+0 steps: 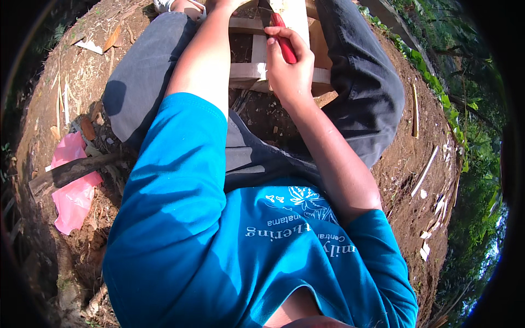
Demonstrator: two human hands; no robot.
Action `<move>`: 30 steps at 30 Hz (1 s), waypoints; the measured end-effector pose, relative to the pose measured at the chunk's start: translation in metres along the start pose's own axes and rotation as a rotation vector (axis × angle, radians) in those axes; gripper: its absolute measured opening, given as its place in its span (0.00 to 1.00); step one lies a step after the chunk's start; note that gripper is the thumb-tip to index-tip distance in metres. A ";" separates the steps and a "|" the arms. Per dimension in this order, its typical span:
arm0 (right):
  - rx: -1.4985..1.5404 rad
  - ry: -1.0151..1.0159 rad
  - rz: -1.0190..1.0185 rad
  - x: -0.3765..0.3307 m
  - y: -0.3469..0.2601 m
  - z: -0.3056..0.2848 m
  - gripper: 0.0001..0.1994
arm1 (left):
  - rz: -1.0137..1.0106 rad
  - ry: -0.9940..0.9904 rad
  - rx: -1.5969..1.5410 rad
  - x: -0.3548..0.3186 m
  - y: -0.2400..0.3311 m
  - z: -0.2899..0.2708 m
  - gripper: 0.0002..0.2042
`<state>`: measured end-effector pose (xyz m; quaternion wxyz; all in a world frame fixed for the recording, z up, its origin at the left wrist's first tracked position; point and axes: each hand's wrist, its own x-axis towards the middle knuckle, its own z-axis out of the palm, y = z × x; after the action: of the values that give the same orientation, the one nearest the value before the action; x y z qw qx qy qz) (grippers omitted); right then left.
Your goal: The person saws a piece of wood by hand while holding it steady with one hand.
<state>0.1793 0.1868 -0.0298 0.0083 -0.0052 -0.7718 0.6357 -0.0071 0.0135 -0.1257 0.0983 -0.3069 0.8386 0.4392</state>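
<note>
Wood, in a pale sunlit length [298, 24], is set just beside the right hand [292, 65] and is cut off by the upper edge of the view. By that hand a red handle [285, 46] is gripped, with fingers curled around it; a dark, narrow blade [264, 12] appears to be carried at its far end, close to the wood. The grip seems to be taken near the blade for control, though contact between blade and wood cannot be made out. The left hand [234, 3] is mostly cropped at the top border, so whether anything is held by it cannot be told; the arm may be stretched forward for steadying. Beneath the hands a slatted wooden frame [246, 71] is flanked by grey-trousered legs [145, 76], which are probably spread for working room and perhaps for bracing. Well to the left of the hands, pink plastic [74, 205] is crossed by a branch [82, 168], possibly as a weight. Pale scraps [424, 252] are scattered over the ground [404, 180], well to the right.
</note>
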 end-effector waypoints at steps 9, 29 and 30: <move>-0.080 0.010 -0.173 0.032 -0.009 0.026 0.06 | 0.195 0.559 -0.140 0.086 -0.058 0.005 0.26; 0.265 0.540 -0.272 -0.077 -0.130 -0.312 0.11 | 0.280 -0.107 0.430 0.023 -0.062 -0.316 0.25; 0.251 0.574 -0.235 -0.082 -0.123 -0.318 0.09 | 0.252 -0.143 0.457 0.021 -0.092 -0.312 0.25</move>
<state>0.2682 0.4740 0.1516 0.2991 -0.0942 -0.6490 0.6931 0.0643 -0.2827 -0.0111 0.1684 -0.1382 0.9385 0.2678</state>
